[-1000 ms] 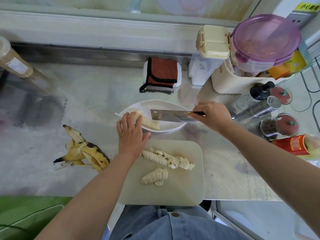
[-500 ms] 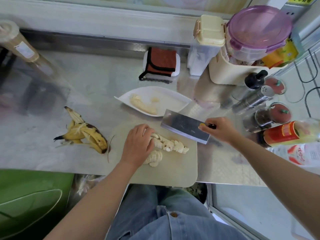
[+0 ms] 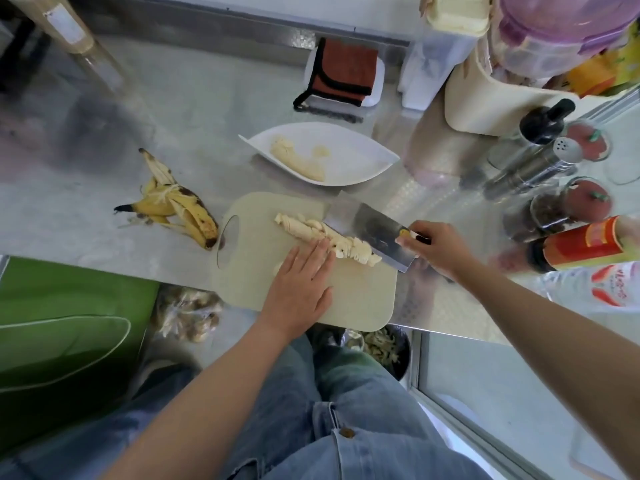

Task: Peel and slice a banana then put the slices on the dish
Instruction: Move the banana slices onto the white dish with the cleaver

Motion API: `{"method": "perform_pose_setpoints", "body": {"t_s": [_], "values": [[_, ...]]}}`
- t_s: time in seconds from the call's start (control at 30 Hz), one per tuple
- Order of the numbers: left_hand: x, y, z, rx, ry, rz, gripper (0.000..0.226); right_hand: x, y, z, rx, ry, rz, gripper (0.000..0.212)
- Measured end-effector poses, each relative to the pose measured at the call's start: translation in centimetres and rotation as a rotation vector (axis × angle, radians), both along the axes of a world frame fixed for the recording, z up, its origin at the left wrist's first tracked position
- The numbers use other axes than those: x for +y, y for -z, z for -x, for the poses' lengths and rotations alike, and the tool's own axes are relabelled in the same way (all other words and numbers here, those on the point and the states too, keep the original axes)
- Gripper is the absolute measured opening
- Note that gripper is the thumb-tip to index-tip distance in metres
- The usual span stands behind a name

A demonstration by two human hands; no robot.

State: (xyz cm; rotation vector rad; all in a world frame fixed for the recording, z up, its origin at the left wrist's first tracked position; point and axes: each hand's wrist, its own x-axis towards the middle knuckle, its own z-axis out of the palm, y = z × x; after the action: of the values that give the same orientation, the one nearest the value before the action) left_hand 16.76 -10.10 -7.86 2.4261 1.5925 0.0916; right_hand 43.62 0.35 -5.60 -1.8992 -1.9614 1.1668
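A row of banana slices (image 3: 311,230) lies across the pale cutting board (image 3: 360,299). My left hand (image 3: 301,282) lies flat on the board with straight fingers touching the near side of the row; it hides another small pile of slices. My right hand (image 3: 436,247) grips the handle of a cleaver (image 3: 367,230), whose blade is tilted with its edge against the far side of the row. Behind the board stands a white leaf-shaped dish (image 3: 356,161) holding a banana piece (image 3: 298,159). The empty banana peel (image 3: 176,209) lies left of the board.
Spice jars (image 3: 571,206), a steel shaker (image 3: 533,168) and a red-labelled bottle (image 3: 585,244) crowd the counter on the right. A folded red cloth (image 3: 343,74) and a cream container (image 3: 485,98) stand at the back. A green bin (image 3: 62,327) sits below left; the counter edge runs under the board.
Both hands came back from the dish to the board. The cleaver dropped from above the dish to the far side of the slices, and my left hand flattened against their near side.
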Motion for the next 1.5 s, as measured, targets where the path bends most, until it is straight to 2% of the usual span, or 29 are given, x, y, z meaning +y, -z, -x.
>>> {"method": "perform_pose_setpoints", "body": {"t_s": [0.73,0.83,0.97,1.07,1.5], "values": [[-0.1,0.9,-0.5,0.073,-0.025,-0.006,0.063,-1.0,1.1,1.0,0.091,-0.039,0.096,0.033],[-0.2,0.9,-0.5,0.068,-0.03,-0.012,0.063,-1.4,1.0,1.1,0.135,-0.014,0.166,0.04],[-0.2,0.8,-0.2,0.066,-0.035,-0.018,0.063,-1.1,0.1,1.0,0.247,0.016,0.369,0.029],[0.0,0.5,-0.1,0.051,-0.03,-0.031,0.062,-1.5,-0.2,0.3,0.294,0.035,0.445,0.029],[2.0,-0.6,0.3,0.033,-0.06,-0.011,0.058,-1.4,-1.9,-1.7,0.409,0.104,0.449,0.032]]}}
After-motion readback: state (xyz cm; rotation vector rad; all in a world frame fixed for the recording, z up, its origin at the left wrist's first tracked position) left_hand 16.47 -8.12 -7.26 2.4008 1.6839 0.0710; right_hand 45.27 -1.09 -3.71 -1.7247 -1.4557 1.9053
